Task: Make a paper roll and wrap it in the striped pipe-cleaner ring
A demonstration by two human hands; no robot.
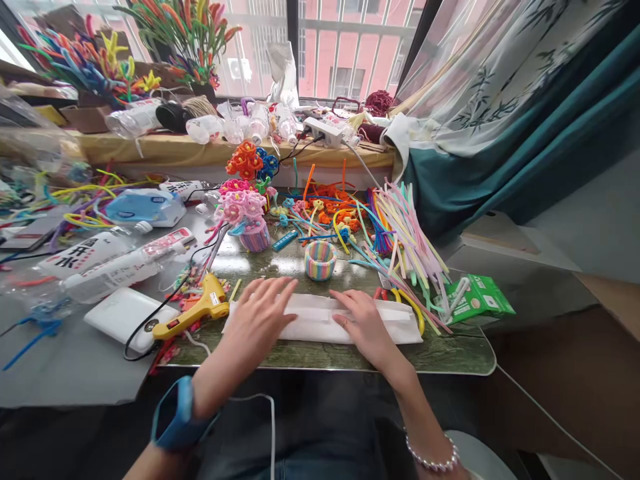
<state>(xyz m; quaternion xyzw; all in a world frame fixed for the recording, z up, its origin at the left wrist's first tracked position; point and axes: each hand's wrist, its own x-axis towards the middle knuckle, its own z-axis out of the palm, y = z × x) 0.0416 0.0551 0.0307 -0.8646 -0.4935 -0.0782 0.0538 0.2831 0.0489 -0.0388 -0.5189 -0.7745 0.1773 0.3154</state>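
A long, flat folded strip of white paper or tissue (315, 328) lies along the front of the table. My left hand (265, 310) rests over its left part, palm down with the fingers stretched out. Over the right part is my right hand (363, 323), also flat with its fingers apart; neither hand grips anything. Just behind the strip stands a small round pot wrapped in pastel stripes (321, 261). To its left, a similar striped pot (255, 235) holds pink pipe-cleaner flowers (243, 205). A yellow glue gun (197, 308) lies left of my left hand.
Bundles of pastel pipe cleaners (410, 233) and a green packet (480, 297) lie at the right. Plastic bottles (123, 270), a white power bank (131, 317) and a wipes pack (145, 207) crowd the left. Orange pipe-cleaner pieces (335, 200) are scattered behind. A teal curtain (450, 187) hangs at right.
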